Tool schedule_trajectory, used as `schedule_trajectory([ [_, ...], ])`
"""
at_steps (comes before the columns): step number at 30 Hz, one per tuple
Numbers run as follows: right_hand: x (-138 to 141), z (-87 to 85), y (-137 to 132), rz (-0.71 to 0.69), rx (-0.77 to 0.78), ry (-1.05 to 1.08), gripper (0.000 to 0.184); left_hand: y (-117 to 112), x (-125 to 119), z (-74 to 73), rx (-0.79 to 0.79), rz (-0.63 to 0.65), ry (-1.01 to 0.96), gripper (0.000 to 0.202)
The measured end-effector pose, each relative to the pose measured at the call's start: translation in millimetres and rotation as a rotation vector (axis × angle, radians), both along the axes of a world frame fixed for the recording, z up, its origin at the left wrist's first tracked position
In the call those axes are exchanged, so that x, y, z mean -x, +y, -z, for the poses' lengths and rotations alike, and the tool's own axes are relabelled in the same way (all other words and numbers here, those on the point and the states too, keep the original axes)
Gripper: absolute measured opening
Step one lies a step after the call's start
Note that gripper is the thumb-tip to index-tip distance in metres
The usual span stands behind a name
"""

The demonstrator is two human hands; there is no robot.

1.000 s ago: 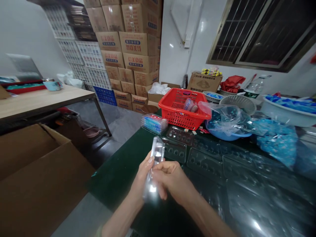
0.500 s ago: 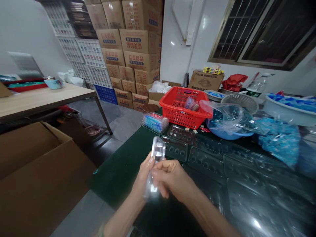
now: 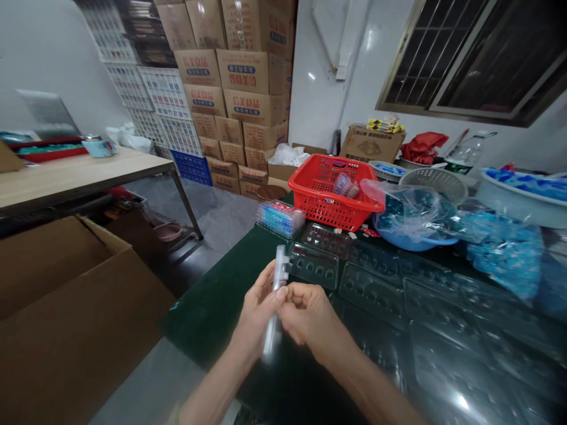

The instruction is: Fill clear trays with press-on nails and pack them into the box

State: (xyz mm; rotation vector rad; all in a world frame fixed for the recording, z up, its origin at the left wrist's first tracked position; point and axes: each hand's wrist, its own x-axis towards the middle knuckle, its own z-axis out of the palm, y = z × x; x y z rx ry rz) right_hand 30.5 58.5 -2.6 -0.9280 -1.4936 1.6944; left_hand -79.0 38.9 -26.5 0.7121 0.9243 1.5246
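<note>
Both my hands hold one clear plastic blister tray (image 3: 279, 273) edge-on above the near left part of the dark green table (image 3: 212, 307). My left hand (image 3: 256, 311) wraps its left side, fingers closed. On the tray's right side, my right hand (image 3: 306, 313) pinches it with thumb and fingers. The tray's upper end sticks up past my fingers; its lower end shows below my left palm. Several empty clear trays (image 3: 313, 265) lie flat on the table just beyond my hands.
A red basket (image 3: 335, 193), a packed clear tray (image 3: 279, 217), a blue bowl under a plastic bag (image 3: 410, 221) and blue wrapped sweets (image 3: 505, 251) stand further back. An open cardboard box (image 3: 66, 307) is at left, a wooden table (image 3: 80, 174) and stacked cartons (image 3: 241, 88) behind.
The tray has turned from showing its face to nearly edge-on, and my hands have closed tighter on it. The view has shifted slightly.
</note>
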Motion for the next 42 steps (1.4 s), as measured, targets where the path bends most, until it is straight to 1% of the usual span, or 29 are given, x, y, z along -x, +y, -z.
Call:
schedule_trajectory([
  [2,1.4,-2.1,-2.0,0.051,-0.066,-0.027,0.015,0.4,14.9,0.5,0.001,-0.003,-0.008,0.054],
  [4,1.6,-4.2,-5.5,0.076,-0.181,-0.131,0.009,-0.4,36.5,-1.2,0.031,-0.068,-0.018,0.048],
  [5,1.8,-4.6,-8.1,0.083,-0.272,-0.215,0.009,-1.5,48.5,-3.6,0.042,-0.133,-0.019,0.047],
  [7,3.7,-2.0,-14.6,0.077,-0.522,-0.439,0.01,-4.9,72.2,-11.4,0.037,-0.275,-0.008,0.045],
  [9,8.4,7.1,-21.2,0.02,-0.783,-0.699,0.01,-10.1,91.4,-21.6,0.011,-0.374,0.032,0.042],
  [10,11.4,14.1,-23.7,-0.034,-0.886,-0.823,0.01,-13.1,98.4,-26.6,-0.004,-0.407,0.058,0.04],
  [11,14.3,22.2,-25.2,-0.099,-0.956,-0.929,0.01,-16.0,103.5,-30.9,-0.016,-0.426,0.082,0.038],
  [13,18.1,39.5,-24.5,-0.211,-1.02,-1.061,0.012,-21.1,108.3,-36.3,-0.023,-0.431,0.107,0.038],
  [15,16.9,53.8,-19.3,-0.259,-1.036,-1.103,0.013,-24.0,106.9,-37.3,-0.009,-0.398,0.105,0.043],
  [17,10.8,61.5,-12.2,-0.253,-1.024,-1.111,0.014,-24.1,100.4,-34.5,0.006,-0.342,0.101,0.05],
  [18,6.6,62.2,-9.2,-0.248,-1.014,-1.113,0.013,-23.4,95.4,-32.3,0.006,-0.318,0.101,0.052],
  [20,-2.0,57.5,-6.6,-0.227,-0.996,-1.125,0.012,-20.9,81.6,-27.1,-0.001,-0.258,0.095,0.053],
  [21,-5.8,52.5,-7.6,-0.194,-0.982,-1.113,0.012,-19.4,73.0,-24.5,-0.003,-0.218,0.087,0.052],
  [22,-9.1,46.1,-10.1,-0.137,-0.947,-1.055,0.013,-17.9,63.3,-22.0,-0.002,-0.172,0.075,0.051],
  [23,-11.8,38.9,-13.9,-0.065,-0.878,-0.945,0.015,-16.5,52.8,-19.8,0.003,-0.126,0.058,0.051],
  [24,-14.0,31.4,-18.5,0.007,-0.769,-0.788,0.018,-15.1,41.8,-17.9,0.015,-0.082,0.04,0.052],
  [26,-17.7,17.7,-27.7,0.11,-0.465,-0.419,0.019,-12.8,19.1,-15.1,0.045,-0.013,0.012,0.056],
  [27,-19.6,12.3,-31.4,0.12,-0.313,-0.264,0.018,-11.9,8.2,-14.1,0.055,0.015,0.001,0.058],
  [28,-21.8,8.2,-34.0,0.107,-0.191,-0.159,0.019,-11.4,-2.0,-13.1,0.064,0.043,-0.008,0.058],
  [29,-24.6,5.4,-35.6,0.091,-0.102,-0.084,0.02,-11.1,-11.3,-12.0,0.07,0.076,-0.014,0.057],
  [31,-32.0,2.9,-36.1,0.064,0.002,0.018,0.022,-11.0,-26.7,-8.7,0.075,0.143,-0.029,0.051],
  [34,-46.3,2.9,-35.5,0.067,0.073,0.116,0.022,-11.3,-42.5,-1.5,0.07,0.224,-0.065,0.041],
  [37,-59.6,4.0,-37.7,0.104,0.096,0.177,0.024,-10.9,-54.3,3.7,0.081,0.308,-0.086,0.039],
  [40,-70.1,5.6,-41.5,0.131,0.097,0.203,0.026,-10.1,-66.4,2.3,0.114,0.357,-0.093,0.04],
  [42,-76.2,6.9,-43.4,0.138,0.092,0.207,0.027,-10.1,-74.5,-1.2,0.122,0.359,-0.099,0.042],
])
